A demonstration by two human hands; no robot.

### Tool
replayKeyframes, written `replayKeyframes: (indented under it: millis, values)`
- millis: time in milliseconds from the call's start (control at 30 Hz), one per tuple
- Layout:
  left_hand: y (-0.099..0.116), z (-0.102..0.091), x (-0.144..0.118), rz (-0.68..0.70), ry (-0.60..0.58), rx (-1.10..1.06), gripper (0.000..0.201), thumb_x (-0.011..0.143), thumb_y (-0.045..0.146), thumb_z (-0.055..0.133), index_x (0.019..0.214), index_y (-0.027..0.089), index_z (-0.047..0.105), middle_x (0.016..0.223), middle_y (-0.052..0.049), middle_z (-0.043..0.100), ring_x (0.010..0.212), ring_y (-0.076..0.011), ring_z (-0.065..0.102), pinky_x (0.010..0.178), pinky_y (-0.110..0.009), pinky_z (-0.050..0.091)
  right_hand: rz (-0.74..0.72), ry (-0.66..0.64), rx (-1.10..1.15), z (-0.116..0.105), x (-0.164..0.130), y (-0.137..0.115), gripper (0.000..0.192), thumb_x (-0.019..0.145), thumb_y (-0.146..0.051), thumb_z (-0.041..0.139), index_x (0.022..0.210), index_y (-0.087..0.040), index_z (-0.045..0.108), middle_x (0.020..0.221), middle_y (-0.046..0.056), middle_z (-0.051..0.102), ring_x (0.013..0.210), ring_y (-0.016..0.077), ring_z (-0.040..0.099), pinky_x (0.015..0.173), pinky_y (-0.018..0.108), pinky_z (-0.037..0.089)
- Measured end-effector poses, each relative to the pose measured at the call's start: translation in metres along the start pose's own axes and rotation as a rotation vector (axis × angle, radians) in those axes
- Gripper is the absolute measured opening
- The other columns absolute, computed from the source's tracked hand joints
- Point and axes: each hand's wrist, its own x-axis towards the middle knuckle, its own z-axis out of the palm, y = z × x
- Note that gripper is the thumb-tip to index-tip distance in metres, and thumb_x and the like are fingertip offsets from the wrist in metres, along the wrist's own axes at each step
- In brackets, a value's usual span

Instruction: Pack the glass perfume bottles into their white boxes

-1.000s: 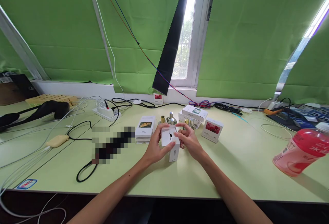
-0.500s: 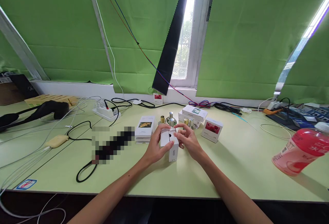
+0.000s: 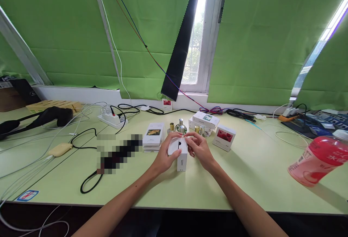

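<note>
A small white box (image 3: 182, 161) stands upright on the table in front of me, a dark round hole showing in its top. Around its left side, my left hand (image 3: 165, 153) is closed with the thumb on the near top edge. My right hand (image 3: 199, 150) pinches at the top right edge, and part of its fingers is hidden behind the box. Just beyond the hands are glass perfume bottles with a silver cap (image 3: 181, 122) and a gold cap (image 3: 172, 126), partly covered by my fingers.
A white box with a yellow flower picture (image 3: 153, 135) lies to the left. On the right are a box with a red picture (image 3: 224, 138) and stacked white boxes (image 3: 203, 120). A pink drink bottle (image 3: 317, 160) stands far right. Cables and a power strip (image 3: 112, 118) lie at the left.
The white box has turned slightly and shifted a little left in my hands. My right thumb and fingers have drawn closer together at its top edge.
</note>
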Motion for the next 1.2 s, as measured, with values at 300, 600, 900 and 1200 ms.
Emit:
replayKeyframes:
  millis: [300,600,900,1200]
  values:
    - [-0.003,-0.003,-0.001,-0.072,-0.043,-0.04,0.043,0.091,0.041,0.06,0.131,0.026,0.053,0.156,-0.011,0.046,0.147,-0.0354,0.039,0.117,-0.051,0.036,-0.029,0.076,-0.01,-0.001,0.0,0.001,0.029,0.079,-0.045,0.078,0.09,-0.019,0.069,0.066,-0.007,0.046,0.046,0.0046,0.042,0.039,0.018,0.031]
    - [-0.004,0.0,-0.004,-0.048,0.008,0.01,0.056,0.093,0.04,0.058,0.146,0.027,0.042,0.17,-0.012,0.019,0.158,-0.0367,0.015,0.125,-0.06,0.021,-0.026,0.113,-0.063,-0.003,0.002,0.003,0.038,0.076,-0.045,0.077,0.102,-0.02,0.065,0.102,0.002,0.061,0.044,0.0025,0.049,0.038,0.02,0.037]
    - [0.001,0.01,-0.006,0.006,0.086,-0.088,0.056,0.096,0.033,0.055,0.146,0.028,0.029,0.171,-0.015,0.014,0.149,-0.0343,0.039,0.117,-0.053,0.041,0.014,0.111,-0.099,-0.003,0.003,0.005,0.034,0.076,-0.046,0.075,0.093,-0.018,0.066,0.084,-0.002,0.059,0.042,0.004,0.048,0.035,0.02,0.035]
    - [0.001,0.011,-0.007,-0.012,0.124,-0.037,0.062,0.093,0.026,0.057,0.147,0.028,0.029,0.167,-0.016,0.025,0.147,-0.0334,0.043,0.121,-0.057,0.035,0.07,0.011,-0.103,-0.002,0.001,0.002,0.038,0.081,-0.049,0.066,0.106,-0.02,0.064,0.078,-0.003,0.064,0.033,0.0051,0.045,0.03,0.02,0.03]
